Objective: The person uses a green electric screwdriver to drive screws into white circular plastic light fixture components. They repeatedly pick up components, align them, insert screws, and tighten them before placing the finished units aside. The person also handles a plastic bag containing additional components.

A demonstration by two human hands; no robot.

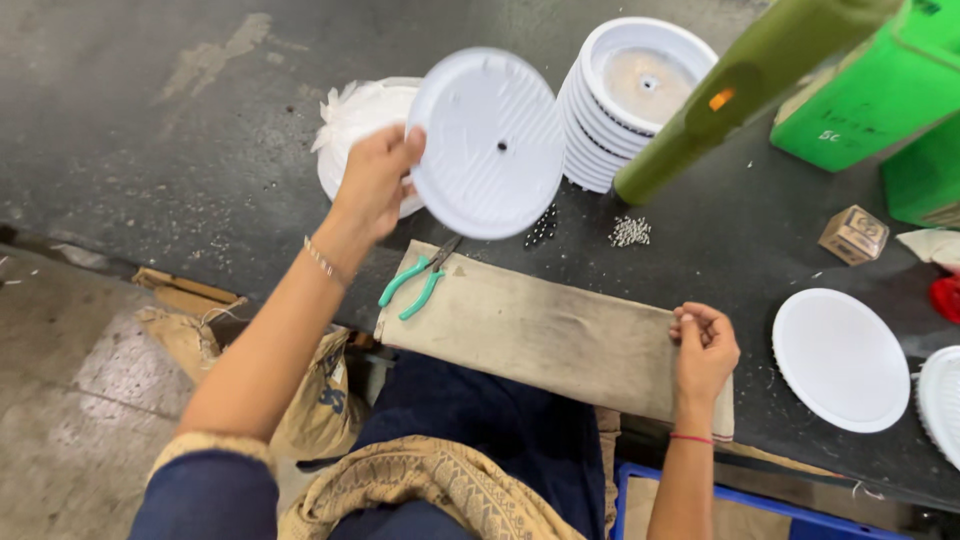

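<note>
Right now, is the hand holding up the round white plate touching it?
Touching. The head view shows the left hand with fingers wrapped over the white disc's edge, lifting it above the table.

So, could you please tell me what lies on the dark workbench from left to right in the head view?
Teal-handled pliers → black screws → silver screws → small cardboard box; the left hand holds a white disc above.

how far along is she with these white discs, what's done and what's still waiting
Looks done: one flat white disc lies set aside at right, possibly finished. In hand: the left hand lifts a white disc; the right hand rests on the cloth pad. Left: the leaning stack of discs.
</note>
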